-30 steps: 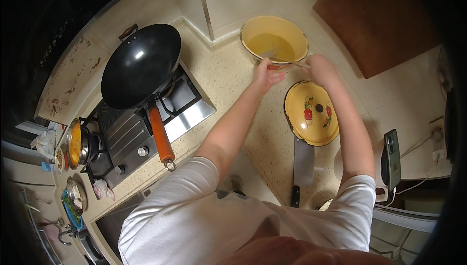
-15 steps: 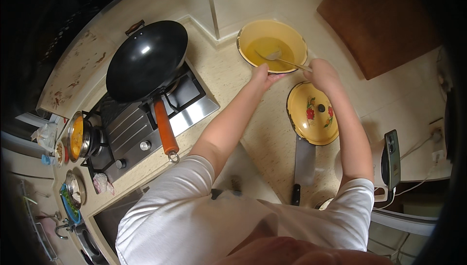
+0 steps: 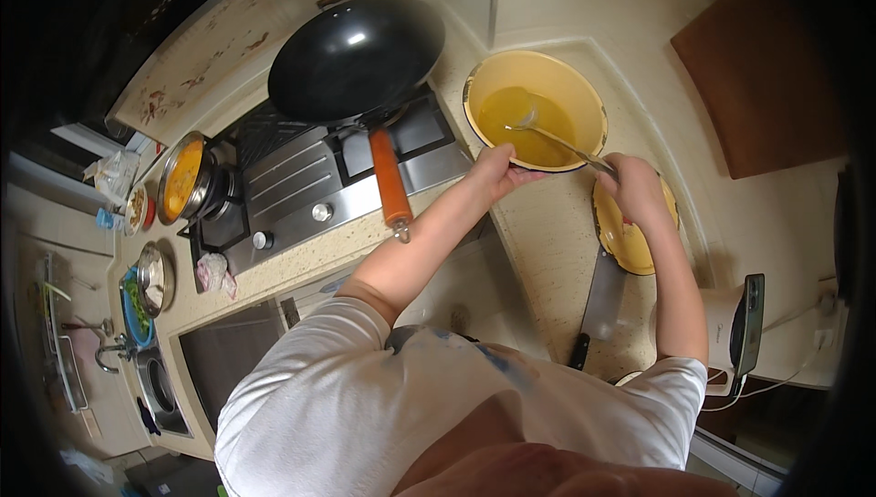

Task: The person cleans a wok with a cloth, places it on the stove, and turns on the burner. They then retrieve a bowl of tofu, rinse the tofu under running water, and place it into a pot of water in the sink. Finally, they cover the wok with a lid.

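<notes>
A yellow enamel basin (image 3: pixel 584 118) with a dark rim holds a pool of yellow, oil-like liquid (image 3: pixel 540 143). My left hand (image 3: pixel 505 174) grips its near left side, thumb on the rim and fingers underneath. The handle of a metal ladle (image 3: pixel 570 148) is closed in my right hand (image 3: pixel 637 188) at the near right rim, and the ladle's bowl dips into the liquid. Left of the basin, a black wok (image 3: pixel 351 68) with an orange wooden handle (image 3: pixel 390 182) sits on the gas stove (image 3: pixel 301 188).
Beneath my right forearm lies a yellow enamel lid (image 3: pixel 628 240), partly hidden, beside a cleaver (image 3: pixel 602 301). A white appliance (image 3: pixel 721 333) and a phone (image 3: pixel 752 324) stand at right. A pan of orange food (image 3: pixel 182 177) rests on the far-left burner.
Both hands have brought the basin nearer to the wok, with the ladle still in it. The whole view has shifted, and my right hand now covers part of the lid.
</notes>
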`<action>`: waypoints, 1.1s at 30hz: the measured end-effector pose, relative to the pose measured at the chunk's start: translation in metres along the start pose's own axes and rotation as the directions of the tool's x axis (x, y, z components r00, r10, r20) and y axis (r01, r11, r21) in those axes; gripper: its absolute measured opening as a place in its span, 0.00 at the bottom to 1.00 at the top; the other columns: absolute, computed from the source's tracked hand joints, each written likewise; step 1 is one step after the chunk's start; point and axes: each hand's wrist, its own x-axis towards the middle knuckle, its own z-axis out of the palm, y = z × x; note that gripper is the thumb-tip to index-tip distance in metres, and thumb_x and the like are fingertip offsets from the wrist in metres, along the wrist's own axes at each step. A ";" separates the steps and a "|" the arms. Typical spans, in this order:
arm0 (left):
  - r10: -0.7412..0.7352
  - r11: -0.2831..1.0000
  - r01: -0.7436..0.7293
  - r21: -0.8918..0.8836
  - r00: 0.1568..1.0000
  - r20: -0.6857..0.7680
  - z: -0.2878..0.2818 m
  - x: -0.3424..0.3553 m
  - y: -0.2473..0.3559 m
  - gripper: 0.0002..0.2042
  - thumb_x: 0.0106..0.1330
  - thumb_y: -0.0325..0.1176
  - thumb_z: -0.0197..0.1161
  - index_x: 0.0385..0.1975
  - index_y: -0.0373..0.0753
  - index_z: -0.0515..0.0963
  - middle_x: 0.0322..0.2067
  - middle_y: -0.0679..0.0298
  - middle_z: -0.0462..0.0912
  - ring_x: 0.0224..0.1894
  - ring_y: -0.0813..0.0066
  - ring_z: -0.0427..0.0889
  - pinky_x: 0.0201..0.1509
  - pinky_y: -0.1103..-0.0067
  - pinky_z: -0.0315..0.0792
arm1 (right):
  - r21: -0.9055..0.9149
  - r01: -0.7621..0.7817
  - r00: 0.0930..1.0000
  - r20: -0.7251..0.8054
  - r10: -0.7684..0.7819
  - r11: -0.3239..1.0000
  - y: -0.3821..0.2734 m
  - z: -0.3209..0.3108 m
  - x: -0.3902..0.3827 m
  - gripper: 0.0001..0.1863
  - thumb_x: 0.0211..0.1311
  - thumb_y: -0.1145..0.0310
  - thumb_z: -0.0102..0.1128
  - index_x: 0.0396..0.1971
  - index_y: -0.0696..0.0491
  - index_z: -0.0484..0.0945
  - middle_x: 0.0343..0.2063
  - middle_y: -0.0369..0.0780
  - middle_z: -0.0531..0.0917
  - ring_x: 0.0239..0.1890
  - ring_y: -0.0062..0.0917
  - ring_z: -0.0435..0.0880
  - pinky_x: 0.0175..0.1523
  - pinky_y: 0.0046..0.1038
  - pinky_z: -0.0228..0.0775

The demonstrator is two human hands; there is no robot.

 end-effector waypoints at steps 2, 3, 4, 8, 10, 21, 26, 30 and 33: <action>0.008 1.000 -0.008 0.005 1.000 -0.013 -0.003 -0.012 0.003 0.19 0.57 0.19 0.41 0.51 0.26 0.61 0.48 0.43 0.71 0.49 0.48 0.75 0.49 0.57 0.75 | 0.006 0.070 0.997 -0.041 -0.070 0.998 -0.001 0.002 -0.008 0.12 0.53 0.69 0.59 0.35 0.60 0.77 0.27 0.51 0.79 0.33 0.43 0.78 0.40 0.37 0.69; 0.006 1.000 -0.006 -0.006 1.000 -0.018 -0.005 -0.017 0.003 0.19 0.57 0.19 0.41 0.51 0.26 0.61 0.48 0.43 0.71 0.49 0.48 0.75 0.49 0.56 0.75 | 0.001 0.085 0.994 -0.068 -0.085 0.996 0.000 0.003 -0.011 0.11 0.53 0.70 0.59 0.35 0.59 0.78 0.28 0.50 0.80 0.33 0.43 0.78 0.39 0.37 0.69; 0.008 1.000 -0.008 -0.014 1.000 -0.013 -0.006 -0.021 0.003 0.19 0.57 0.19 0.42 0.51 0.26 0.61 0.49 0.44 0.71 0.49 0.48 0.75 0.49 0.56 0.75 | 0.018 0.109 0.992 -0.072 -0.108 0.994 0.001 0.004 -0.015 0.12 0.53 0.69 0.59 0.36 0.59 0.77 0.27 0.50 0.80 0.33 0.42 0.78 0.39 0.36 0.69; 0.020 0.999 -0.021 -0.024 0.999 -0.031 -0.011 -0.034 0.003 0.19 0.58 0.19 0.41 0.52 0.26 0.61 0.49 0.44 0.70 0.50 0.47 0.75 0.50 0.56 0.74 | 0.072 0.131 0.989 -0.081 -0.125 0.989 0.001 0.003 -0.029 0.14 0.52 0.68 0.60 0.38 0.59 0.77 0.27 0.50 0.80 0.31 0.41 0.79 0.38 0.35 0.69; 0.023 0.998 -0.023 -0.062 1.000 -0.002 -0.014 -0.041 0.003 0.19 0.58 0.19 0.41 0.52 0.26 0.60 0.50 0.44 0.70 0.51 0.47 0.74 0.52 0.56 0.74 | 0.103 0.118 0.991 -0.074 -0.111 0.988 -0.003 0.000 -0.036 0.15 0.52 0.68 0.61 0.39 0.59 0.77 0.26 0.49 0.80 0.30 0.40 0.79 0.38 0.33 0.69; 0.033 0.989 -0.025 -0.147 0.998 0.051 -0.015 -0.059 -0.008 0.19 0.60 0.18 0.40 0.53 0.27 0.59 0.52 0.44 0.67 0.53 0.47 0.71 0.56 0.54 0.70 | 0.406 0.080 0.997 -0.016 -0.080 0.910 -0.005 -0.033 -0.052 0.12 0.56 0.73 0.58 0.39 0.63 0.75 0.23 0.39 0.78 0.24 0.19 0.74 0.32 0.21 0.67; 0.033 0.986 -0.026 -0.166 0.999 0.040 -0.014 -0.061 -0.009 0.19 0.59 0.18 0.40 0.53 0.28 0.59 0.52 0.44 0.67 0.54 0.47 0.71 0.56 0.53 0.69 | 0.441 0.108 0.994 -0.019 -0.111 0.891 -0.002 -0.053 -0.057 0.13 0.56 0.75 0.59 0.41 0.64 0.75 0.25 0.36 0.78 0.27 0.15 0.73 0.33 0.18 0.66; 0.054 0.985 -0.048 -0.163 0.998 0.027 -0.017 -0.062 -0.011 0.20 0.59 0.18 0.39 0.53 0.29 0.59 0.52 0.44 0.67 0.54 0.46 0.71 0.56 0.53 0.70 | 0.434 0.117 0.993 -0.018 -0.121 0.893 -0.007 -0.080 -0.057 0.13 0.56 0.75 0.59 0.41 0.64 0.76 0.25 0.33 0.78 0.28 0.13 0.72 0.35 0.17 0.66; 0.073 0.984 -0.067 -0.167 0.997 0.029 -0.021 -0.060 -0.010 0.20 0.59 0.18 0.39 0.54 0.29 0.58 0.53 0.44 0.67 0.54 0.46 0.71 0.55 0.53 0.70 | 0.393 0.126 0.989 0.024 -0.147 0.911 -0.023 -0.111 -0.050 0.14 0.57 0.72 0.61 0.41 0.64 0.75 0.29 0.33 0.78 0.32 0.13 0.72 0.40 0.16 0.66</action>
